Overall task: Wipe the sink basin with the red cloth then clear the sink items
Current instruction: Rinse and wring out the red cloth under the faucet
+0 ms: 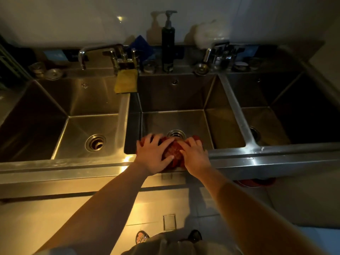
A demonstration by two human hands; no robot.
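The red cloth (173, 151) lies bunched at the near edge of the middle sink basin (176, 120), just in front of its drain (176, 134). My left hand (153, 155) presses on the cloth's left side with fingers spread. My right hand (193, 153) lies on its right side, fingers extended over the fabric. Most of the cloth is hidden under both hands.
A left basin (77, 111) and a dark right basin (287, 115) flank the middle one. A yellow cloth (126, 82) hangs over the divider. Faucets (103, 52), a black pump bottle (168, 45), strainers and a blue cloth (141, 46) line the back ledge.
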